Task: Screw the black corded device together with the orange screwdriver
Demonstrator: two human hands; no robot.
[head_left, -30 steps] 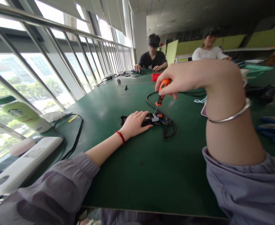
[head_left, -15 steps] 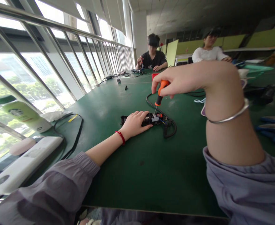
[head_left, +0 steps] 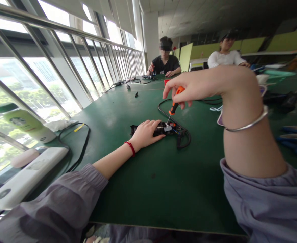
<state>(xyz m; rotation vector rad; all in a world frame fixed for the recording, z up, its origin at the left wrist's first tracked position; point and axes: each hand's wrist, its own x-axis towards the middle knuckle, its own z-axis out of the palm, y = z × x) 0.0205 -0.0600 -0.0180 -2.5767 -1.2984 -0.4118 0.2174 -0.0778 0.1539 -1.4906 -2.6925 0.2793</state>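
Note:
My left hand (head_left: 148, 133) lies over a black opened device (head_left: 161, 129) on the green table, its fingers and thumb closed around the casing and hiding part of it. Wires and an orange-red part show at the device's right end. My right hand (head_left: 182, 88) grips the handle of an orange and black screwdriver (head_left: 174, 107) from above. The tool stands tilted, its metal tip down at a grey block (head_left: 168, 129) in the device; whether it sits in a screw is too small to tell. A black cable (head_left: 188, 138) loops from the device.
At left stand a green-capped bottle (head_left: 24, 123) and a white case (head_left: 28, 177), with a black cord (head_left: 86, 145) beside them. Blue-handled tools (head_left: 296, 137) lie at the right edge. Two people (head_left: 166, 60) sit across the table (head_left: 163, 189). A metal railing (head_left: 87, 42) runs along the left.
My right hand's fingers have shifted and opened a little around the screwdriver handle, which tilts slightly more. My left hand and the device have stayed in place.

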